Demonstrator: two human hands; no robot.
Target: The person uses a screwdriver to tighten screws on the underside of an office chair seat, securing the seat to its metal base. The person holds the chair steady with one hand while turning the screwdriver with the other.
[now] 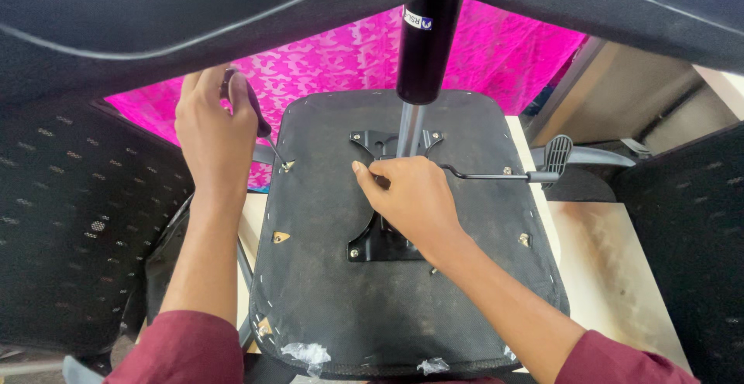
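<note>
Head view: my left hand [213, 132] is closed round a screwdriver [260, 128], its tip at a screw [287, 165] on the upturned seat [325, 291]. My right hand [411, 202] is curled on the mechanism plate [380, 241]. I'd keep the tool square and the seat braced.

One label shows: a small white sticker with a dark blue round mark [418, 20], wrapped on the black gas cylinder [425, 47] above and just beyond the right hand [411, 198]. It lies well right of the left hand [213, 132]. No packages, signs or screens appear.
</note>
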